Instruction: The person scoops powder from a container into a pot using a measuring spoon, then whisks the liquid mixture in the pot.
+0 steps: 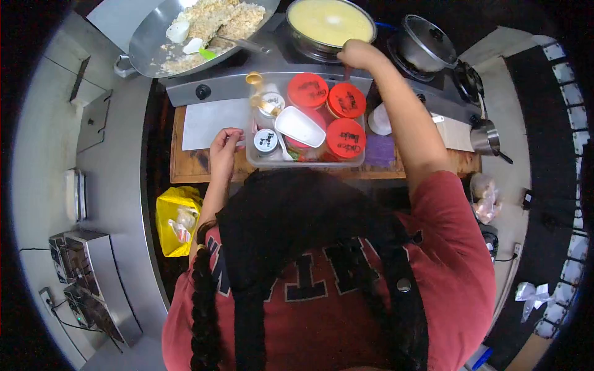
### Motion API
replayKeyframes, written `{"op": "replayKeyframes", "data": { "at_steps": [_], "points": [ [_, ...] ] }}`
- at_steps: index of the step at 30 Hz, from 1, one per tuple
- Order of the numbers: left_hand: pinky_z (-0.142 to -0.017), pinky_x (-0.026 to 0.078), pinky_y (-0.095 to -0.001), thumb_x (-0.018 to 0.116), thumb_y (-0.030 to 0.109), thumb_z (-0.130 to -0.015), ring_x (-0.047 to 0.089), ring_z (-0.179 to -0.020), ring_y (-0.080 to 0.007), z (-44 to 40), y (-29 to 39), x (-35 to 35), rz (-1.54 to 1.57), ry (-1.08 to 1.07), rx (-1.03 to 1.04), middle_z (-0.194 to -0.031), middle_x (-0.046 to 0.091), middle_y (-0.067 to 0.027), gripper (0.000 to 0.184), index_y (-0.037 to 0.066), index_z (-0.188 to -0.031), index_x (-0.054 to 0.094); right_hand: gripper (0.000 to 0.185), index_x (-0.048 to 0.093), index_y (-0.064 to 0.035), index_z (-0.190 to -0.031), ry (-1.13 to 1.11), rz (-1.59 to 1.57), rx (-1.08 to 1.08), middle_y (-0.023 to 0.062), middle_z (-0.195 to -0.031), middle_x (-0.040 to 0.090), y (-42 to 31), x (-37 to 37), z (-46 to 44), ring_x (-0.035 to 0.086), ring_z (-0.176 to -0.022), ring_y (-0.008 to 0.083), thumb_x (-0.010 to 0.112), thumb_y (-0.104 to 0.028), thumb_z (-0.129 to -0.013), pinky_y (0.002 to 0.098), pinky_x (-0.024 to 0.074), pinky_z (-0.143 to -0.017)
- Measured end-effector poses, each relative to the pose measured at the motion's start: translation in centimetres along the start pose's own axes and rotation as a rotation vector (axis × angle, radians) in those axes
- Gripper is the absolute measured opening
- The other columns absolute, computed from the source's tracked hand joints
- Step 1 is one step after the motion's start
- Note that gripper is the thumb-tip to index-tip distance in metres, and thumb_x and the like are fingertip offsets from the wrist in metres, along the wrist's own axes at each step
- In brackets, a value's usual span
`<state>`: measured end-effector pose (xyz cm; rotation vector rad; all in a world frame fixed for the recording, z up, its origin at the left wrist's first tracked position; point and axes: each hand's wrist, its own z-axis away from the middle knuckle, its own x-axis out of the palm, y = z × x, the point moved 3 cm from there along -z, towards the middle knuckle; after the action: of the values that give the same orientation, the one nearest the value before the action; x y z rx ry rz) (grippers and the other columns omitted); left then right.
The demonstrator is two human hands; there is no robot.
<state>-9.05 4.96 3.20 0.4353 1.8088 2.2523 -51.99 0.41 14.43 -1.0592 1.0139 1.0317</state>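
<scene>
My right hand (362, 54) reaches forward to the near rim of a round pan (331, 25) of pale yellow liquid on the stove, its fingers closed; what they grip is too small to make out. My left hand (227, 143) is beside the left wall of a clear plastic bin (309, 164), fingers bent together, their contents unclear. Inside the bin stand several jars with red lids (307, 90), white-lidded jars (266, 141) and a white scoop (301, 127). Gold measuring spoons (254, 78) lie at its left.
A large wok (148, 55) of rice with a green-and-white utensil stands at the back left. A lidded pot (427, 44) sits back right, a small steel pot (484, 137) at the right. Below the wooden counter (204, 170) hangs a yellow bag (168, 219).
</scene>
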Motion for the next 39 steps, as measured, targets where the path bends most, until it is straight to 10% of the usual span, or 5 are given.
{"op": "replayKeyframes", "data": {
  "at_steps": [19, 26, 39],
  "points": [
    [-0.080, 0.053, -0.0283, 0.059, 0.011, -0.098, 0.064, -0.097, -0.0148, 1.6, -2.2, 0.9, -0.004, 0.221, 0.091, -0.103, 0.065, -0.0048, 0.016, 0.004, -0.111, 0.063, 0.033, 0.075, -0.0027, -0.092, 0.618, -0.364, -0.017, 0.0198, -0.083, 0.071, 8.4, -13.0, 0.7, 0.069, -0.081, 0.0324, 0.058, -0.031, -0.085, 0.0388, 0.0524, -0.076],
    [-0.105, 0.035, -0.0444, 0.059, 0.009, -0.092, 0.044, -0.122, -0.0387, 0.1, -2.2, 3.4, -0.674, 0.521, 0.387, -0.130, 0.048, -0.0231, 0.043, -0.002, -0.132, 0.046, 0.037, 0.076, -0.0065, -0.094, 0.417, -0.229, 0.037, 0.0208, -0.092, 0.072, 9.7, -8.0, -11.2, 0.069, -0.090, 0.0358, 0.061, -0.039, -0.084, 0.0422, 0.0527, -0.083],
    [-0.105, 0.037, -0.0482, 0.048, 0.018, -0.099, 0.046, -0.122, -0.0448, -2.3, -3.3, 5.1, -0.818, 0.543, 0.331, -0.132, 0.047, -0.0287, 0.039, -0.005, -0.130, 0.047, 0.043, 0.072, -0.0002, -0.099, 0.196, -0.150, -0.045, 0.0258, -0.101, 0.069, 9.6, -4.7, -15.4, 0.067, -0.099, 0.0395, 0.058, -0.037, -0.083, 0.0450, 0.0512, -0.089]
  ]
}}
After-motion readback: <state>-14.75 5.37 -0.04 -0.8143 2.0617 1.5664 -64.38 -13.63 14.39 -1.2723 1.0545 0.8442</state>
